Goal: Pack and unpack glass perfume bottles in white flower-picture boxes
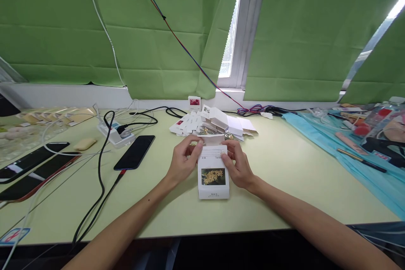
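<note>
A white box (213,192) with a picture of yellow flowers lies near the table's front edge, its top flap raised at the far end. My left hand (185,158) pinches the far left corner of this box. On the other side, my right hand (238,164) grips its far right corner, thumb on the upper face. Just beyond the hands is a pile of white cartons and cards (218,119), with small shiny packets at its near side. Behind the pile a small white box (194,103) with a red picture stands upright.
To the left lie a black phone (134,152) on a cable, a white power strip (117,135), two more phones and a yellowish bar (85,144). Light blue cloth (344,156) with a pen and bottles covers the right side. Green curtains hang behind the table (284,202).
</note>
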Demonstrator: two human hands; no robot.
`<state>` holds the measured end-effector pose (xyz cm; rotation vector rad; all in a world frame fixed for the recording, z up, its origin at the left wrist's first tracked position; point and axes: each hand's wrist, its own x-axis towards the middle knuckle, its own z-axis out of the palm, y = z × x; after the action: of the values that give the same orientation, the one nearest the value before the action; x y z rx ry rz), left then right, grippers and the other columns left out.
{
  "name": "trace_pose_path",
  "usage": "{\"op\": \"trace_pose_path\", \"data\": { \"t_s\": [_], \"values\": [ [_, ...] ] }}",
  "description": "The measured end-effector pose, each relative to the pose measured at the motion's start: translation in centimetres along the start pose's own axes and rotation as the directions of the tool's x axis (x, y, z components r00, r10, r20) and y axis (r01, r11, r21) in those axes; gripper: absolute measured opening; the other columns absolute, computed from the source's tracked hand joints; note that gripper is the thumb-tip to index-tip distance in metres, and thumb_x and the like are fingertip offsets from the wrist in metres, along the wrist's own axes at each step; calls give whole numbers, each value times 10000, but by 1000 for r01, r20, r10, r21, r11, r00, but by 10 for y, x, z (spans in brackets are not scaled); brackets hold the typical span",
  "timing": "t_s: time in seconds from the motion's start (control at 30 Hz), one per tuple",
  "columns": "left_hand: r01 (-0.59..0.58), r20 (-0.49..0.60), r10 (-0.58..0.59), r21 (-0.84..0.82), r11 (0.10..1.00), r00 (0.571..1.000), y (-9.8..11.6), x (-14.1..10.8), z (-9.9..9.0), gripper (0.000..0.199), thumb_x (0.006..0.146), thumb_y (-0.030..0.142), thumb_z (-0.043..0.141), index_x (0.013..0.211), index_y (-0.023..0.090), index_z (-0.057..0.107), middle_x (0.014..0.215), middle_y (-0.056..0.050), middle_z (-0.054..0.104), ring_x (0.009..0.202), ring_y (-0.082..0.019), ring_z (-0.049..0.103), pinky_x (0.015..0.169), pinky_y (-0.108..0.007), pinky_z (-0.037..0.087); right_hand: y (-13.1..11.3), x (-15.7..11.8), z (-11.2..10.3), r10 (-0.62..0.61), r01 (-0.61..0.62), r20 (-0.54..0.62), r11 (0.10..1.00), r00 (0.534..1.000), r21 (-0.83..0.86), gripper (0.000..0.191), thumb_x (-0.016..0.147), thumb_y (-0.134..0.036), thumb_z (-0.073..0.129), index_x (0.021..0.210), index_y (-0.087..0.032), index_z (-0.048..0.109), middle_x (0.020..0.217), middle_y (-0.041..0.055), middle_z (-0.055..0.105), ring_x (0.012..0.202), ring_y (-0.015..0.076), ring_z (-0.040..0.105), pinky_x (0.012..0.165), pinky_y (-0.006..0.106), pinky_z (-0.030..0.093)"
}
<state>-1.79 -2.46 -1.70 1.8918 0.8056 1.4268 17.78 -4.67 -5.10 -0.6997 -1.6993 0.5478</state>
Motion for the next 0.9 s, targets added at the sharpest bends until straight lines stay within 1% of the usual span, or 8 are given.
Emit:
{"op": "trace_pose_path", "data": {
  "t_s": [0.2, 0.27, 0.37, 0.5, 0.6, 0.7, 0.77, 0.9],
  "values": [
    [-74, -24, 76, 51, 996, 997, -2, -1, -1, 219, 993, 380, 574, 910, 183, 616, 884, -13, 574, 603, -82, 521, 482, -195, 428, 0, 0, 0, -9, 9, 3, 1000, 1000, 12, 208, 1042, -383, 459, 1212, -269, 422, 885, 0, 598, 668, 139, 606, 534, 242, 475],
    [-57, -31, 57, 17, 998, 998, -3, -2, 0, 203, 988, 380, 584, 910, 193, 583, 852, 3, 564, 574, -75, 524, 462, -186, 423, -1, 0, 1, -8, 8, 4, 1000, 1000, 14, 206, 1043, -385, 455, 1211, -270, 420, 880, -1, 596, 660, 139, 602, 526, 242, 471],
    [14, -38, -16, -66, 998, 999, -3, -4, 1, 200, 972, 390, 612, 967, 223, 502, 848, 26, 571, 528, -68, 545, 427, -171, 416, -1, 0, 1, -6, 6, 6, 1000, 1000, 13, 203, 1044, -392, 453, 1204, -271, 418, 875, 1, 599, 672, 144, 611, 522, 242, 467],
    [37, -94, -45, -86, 996, 995, -4, -4, 3, 297, 941, 383, 662, 1104, 262, 444, 993, 20, 584, 515, -48, 569, 422, -163, 425, -1, 0, 0, -7, 7, 2, 1000, 1000, 13, 209, 1043, -399, 455, 1204, -271, 417, 871, 0, 596, 684, 148, 619, 520, 242, 470],
    [2, -81, -5, -32, 999, 997, -3, -3, 3, 284, 950, 379, 647, 1159, 253, 502, 1033, 4, 581, 530, -42, 575, 430, -161, 433, -1, 0, 0, -9, 9, 1, 1000, 1000, 14, 212, 1043, -395, 457, 1209, -270, 418, 877, 0, 600, 680, 146, 620, 526, 247, 481],
    [-21, -36, 21, -16, 1000, 999, -2, -2, 2, 231, 971, 391, 609, 1122, 219, 571, 926, 4, 606, 529, -59, 569, 420, -163, 429, -1, 0, 0, -12, 12, 4, 1000, 1000, 14, 214, 1044, -391, 451, 1215, -267, 415, 878, 0, 608, 643, 136, 604, 528, 251, 489],
    [-30, -40, 29, -17, 999, 999, -1, -2, 1, 224, 974, 396, 604, 1101, 213, 581, 878, 10, 611, 518, -64, 557, 413, -164, 426, -1, 0, 0, -16, 16, 5, 1000, 1000, 8, 216, 1044, -388, 449, 1219, -265, 414, 877, 1, 612, 625, 131, 596, 526, 251, 491],
    [-35, -49, 35, -7, 999, 998, -1, -2, 1, 206, 988, 411, 578, 1047, 214, 567, 889, 9, 611, 509, -58, 535, 403, -162, 419, -2, 1, 0, -18, 18, 10, 1000, 1000, -1, 230, 1040, -385, 461, 1229, -264, 410, 880, 4, 615, 632, 133, 611, 523, 252, 499]
  ]
}}
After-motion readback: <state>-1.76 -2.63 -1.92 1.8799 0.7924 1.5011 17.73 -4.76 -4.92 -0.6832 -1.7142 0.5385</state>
